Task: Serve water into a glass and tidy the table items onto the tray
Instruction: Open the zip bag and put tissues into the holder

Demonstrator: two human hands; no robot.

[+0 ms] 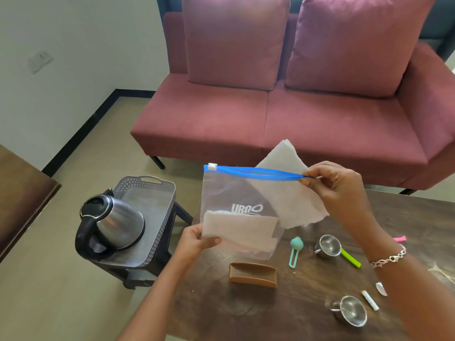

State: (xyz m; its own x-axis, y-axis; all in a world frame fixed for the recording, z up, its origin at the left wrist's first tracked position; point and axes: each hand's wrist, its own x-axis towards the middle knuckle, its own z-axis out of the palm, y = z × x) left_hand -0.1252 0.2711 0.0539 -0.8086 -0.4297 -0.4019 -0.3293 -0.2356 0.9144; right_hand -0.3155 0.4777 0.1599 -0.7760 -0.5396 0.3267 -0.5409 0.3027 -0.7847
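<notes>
I hold a clear zip bag (236,193) with a blue zipper strip above the dark wooden table (221,303). My left hand (197,239) grips its lower left corner, where folded white tissue lies inside. My right hand (337,185) pinches the right end of the zipper strip together with a white paper napkin (290,193) that hangs behind the bag. A steel kettle (110,222) with a black handle stands on a grey perforated tray (157,193), which rests on a dark stool to the left of the table.
On the table lie a brown napkin holder (253,275), a teal scoop (295,249), a steel cup with a green handle (331,248), a second steel cup (352,311), a white stick (369,300) and a pink item (400,239). A maroon sofa (270,114) stands behind.
</notes>
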